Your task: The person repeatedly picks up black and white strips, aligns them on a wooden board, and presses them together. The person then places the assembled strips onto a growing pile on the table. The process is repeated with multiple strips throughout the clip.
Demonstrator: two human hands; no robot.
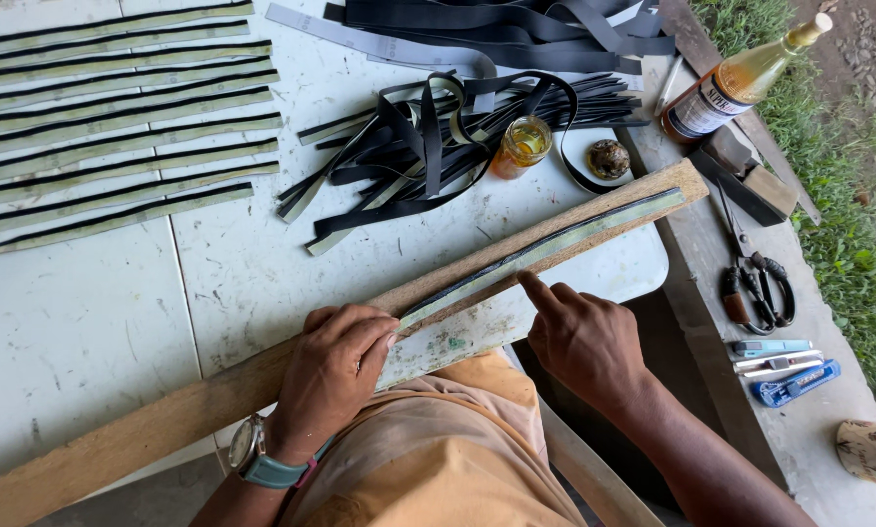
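A long wooden board [164,415] lies diagonally across the white table [96,322]. On it rests a narrow greenish strip with a black edge [574,239]. My left hand [335,366] presses down on the near end of that strip. The index finger of my right hand [579,337] pushes on the strip a little farther along. Neither hand grips anything.
Several finished greenish strips [116,127] lie in rows at the far left. A pile of black strips [438,137], a small jar of yellow liquid [524,146] and its lid [609,158] sit behind the board. A bottle [740,83], scissors [755,278] and utility knives [784,371] lie on the right bench.
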